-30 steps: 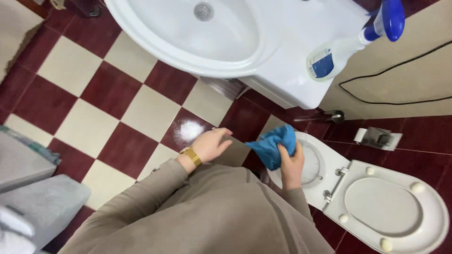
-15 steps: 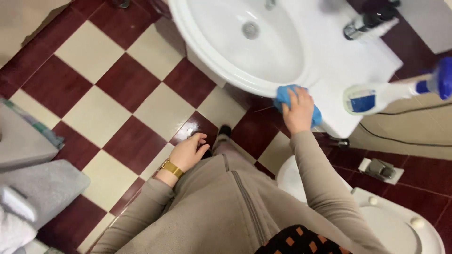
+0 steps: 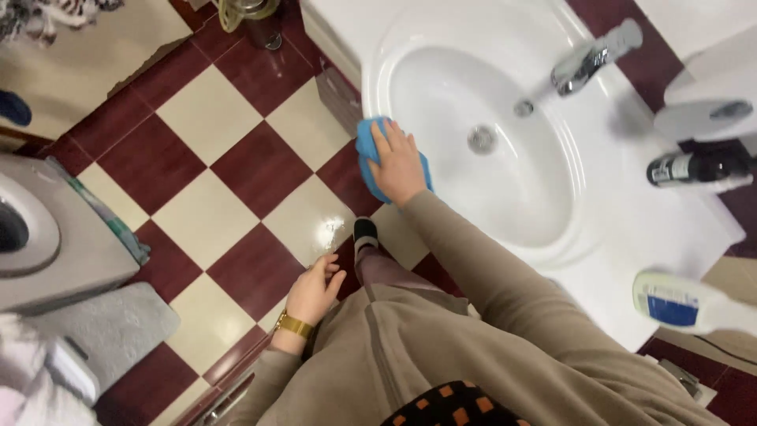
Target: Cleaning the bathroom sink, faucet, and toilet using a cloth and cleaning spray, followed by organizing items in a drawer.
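Observation:
My right hand presses a blue cloth flat against the front left rim of the white washbasin. Most of the cloth is hidden under the palm and fingers. My left hand, with a gold watch at the wrist, hangs loose beside my leg over the floor tiles, fingers slightly curled and holding nothing. A chrome tap stands at the back of the basin above the drain.
A white spray bottle with a blue label lies on the counter's right end, and a dark bottle behind it. The floor is dark red and cream checker tiles. A grey appliance and grey mat sit at the left.
My right hand has carried the blue cloth up from near the toilet to the basin and along its rim to the left. My view has swung over the basin; the left hand has dropped lower.

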